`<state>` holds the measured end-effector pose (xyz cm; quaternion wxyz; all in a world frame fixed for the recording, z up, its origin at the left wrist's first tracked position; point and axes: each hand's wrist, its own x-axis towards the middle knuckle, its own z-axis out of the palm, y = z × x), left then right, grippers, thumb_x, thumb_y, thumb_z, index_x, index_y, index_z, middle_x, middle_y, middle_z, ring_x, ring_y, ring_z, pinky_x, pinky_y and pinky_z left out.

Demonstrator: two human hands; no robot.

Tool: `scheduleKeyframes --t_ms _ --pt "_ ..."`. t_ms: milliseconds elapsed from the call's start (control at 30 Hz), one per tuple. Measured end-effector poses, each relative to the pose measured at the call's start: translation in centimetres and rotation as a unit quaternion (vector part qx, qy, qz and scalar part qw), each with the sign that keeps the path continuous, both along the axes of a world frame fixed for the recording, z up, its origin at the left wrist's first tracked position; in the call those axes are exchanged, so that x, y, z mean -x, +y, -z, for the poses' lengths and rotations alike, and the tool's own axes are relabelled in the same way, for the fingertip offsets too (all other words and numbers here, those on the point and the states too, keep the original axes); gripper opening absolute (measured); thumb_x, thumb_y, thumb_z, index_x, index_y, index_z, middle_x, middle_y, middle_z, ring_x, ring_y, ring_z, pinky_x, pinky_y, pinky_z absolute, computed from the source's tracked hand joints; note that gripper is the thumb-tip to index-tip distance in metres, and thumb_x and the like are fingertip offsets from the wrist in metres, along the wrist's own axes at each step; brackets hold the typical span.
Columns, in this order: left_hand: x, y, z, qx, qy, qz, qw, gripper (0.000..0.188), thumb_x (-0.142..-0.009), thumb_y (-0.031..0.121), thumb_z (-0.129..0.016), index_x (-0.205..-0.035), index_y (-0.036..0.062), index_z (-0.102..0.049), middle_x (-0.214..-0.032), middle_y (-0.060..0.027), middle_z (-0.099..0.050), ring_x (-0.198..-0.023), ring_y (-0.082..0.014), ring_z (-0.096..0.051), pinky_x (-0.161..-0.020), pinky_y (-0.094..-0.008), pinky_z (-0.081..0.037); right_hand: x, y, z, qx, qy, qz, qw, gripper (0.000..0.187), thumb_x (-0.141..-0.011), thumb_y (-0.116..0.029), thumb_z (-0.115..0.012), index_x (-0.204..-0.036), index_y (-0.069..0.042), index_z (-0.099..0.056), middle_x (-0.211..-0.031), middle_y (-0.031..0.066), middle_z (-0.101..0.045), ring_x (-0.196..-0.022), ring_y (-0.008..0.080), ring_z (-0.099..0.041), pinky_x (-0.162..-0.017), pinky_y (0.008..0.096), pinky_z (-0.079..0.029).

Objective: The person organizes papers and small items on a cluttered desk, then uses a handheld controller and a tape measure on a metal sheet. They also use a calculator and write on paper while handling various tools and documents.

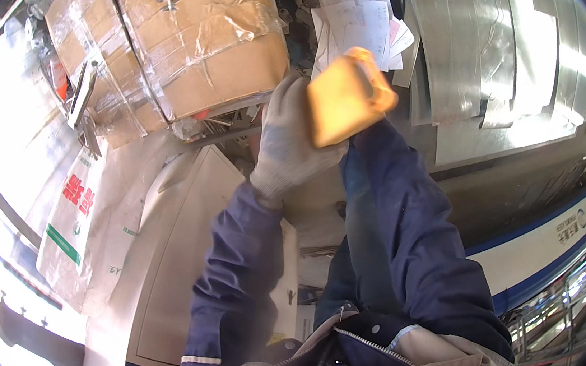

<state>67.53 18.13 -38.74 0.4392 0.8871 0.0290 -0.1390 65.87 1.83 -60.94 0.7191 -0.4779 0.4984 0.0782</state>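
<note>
Jacket (363,351) cloth sits closest to my feed. Past it, a blurred yellow object (342,102) overlaps the gloved left hand (287,135) near a cardboard box (201,35); I can't tell its grip. My view hides the right hand.

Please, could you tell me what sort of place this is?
Probably a workshop or factory: metal-looking sheets at the upper right, a taped carton at the upper left, and loose papers between them suggest it.
</note>
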Motion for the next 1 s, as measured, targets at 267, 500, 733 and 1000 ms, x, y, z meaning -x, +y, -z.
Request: scheduleKeyframes --t_ms 267,500,733,1000 --pt "-5.8 -2.1 3.8 -0.308 0.161 0.410 0.843 0.080 -0.069 0.041 -0.078 -0.130 -0.0044 -0.055 -0.122 -0.0202 -0.061 -0.116 -0.0338 -0.061 -0.110 -0.0566 -0.033 9.9 -6.4 -0.5 -0.007 0.064 0.040 0.997 0.042 -0.076 0.009 -0.081 -0.115 0.001 -0.071 -0.108 0.0091 -0.074 -0.093 0.0209 -0.071 -0.083 0.0333 -0.058" --pt "-5.1 -1.2 2.6 -0.417 0.149 0.584 0.680 0.068 -0.075 0.034 -0.070 -0.128 -0.0073 -0.060 -0.126 -0.0210 -0.065 -0.120 -0.0316 -0.062 -0.122 -0.0571 -0.022 11.8 -7.5 -0.8 -0.006 0.082 0.006 0.997 0.037 -0.078 0.007 -0.081 -0.113 -0.002 -0.073 -0.103 0.0079 -0.074 -0.089 0.0196 -0.071 -0.083 0.0347 -0.057" --pt "-6.3 0.6 -3.5 -0.442 0.120 0.645 0.612 0.059 -0.082 0.029 -0.066 -0.128 -0.0077 -0.060 -0.114 -0.0180 -0.066 -0.117 -0.0310 -0.061 -0.125 -0.0554 -0.019 11.6 -5.6 0.0 -0.070 0.062 0.014 0.995 0.029 -0.082 0.003 -0.077 -0.110 -0.001 -0.073 -0.100 0.0062 -0.074 -0.086 0.0167 -0.070 -0.080 0.0324 -0.056" --pt "-7.0 7.0 -11.0 -0.310 0.073 0.507 0.801 0.085 -0.057 0.026 -0.089 -0.125 -0.0081 -0.053 -0.114 -0.0217 -0.053 -0.120 -0.0449 -0.052 -0.120 -0.0634 -0.029 5.8 5.6 0.3 -0.037 0.068 -0.151 0.986 0.026 -0.085 0.001 -0.078 -0.110 -0.002 -0.074 -0.100 0.0051 -0.075 -0.086 0.0126 -0.068 -0.079 0.0290 -0.056"
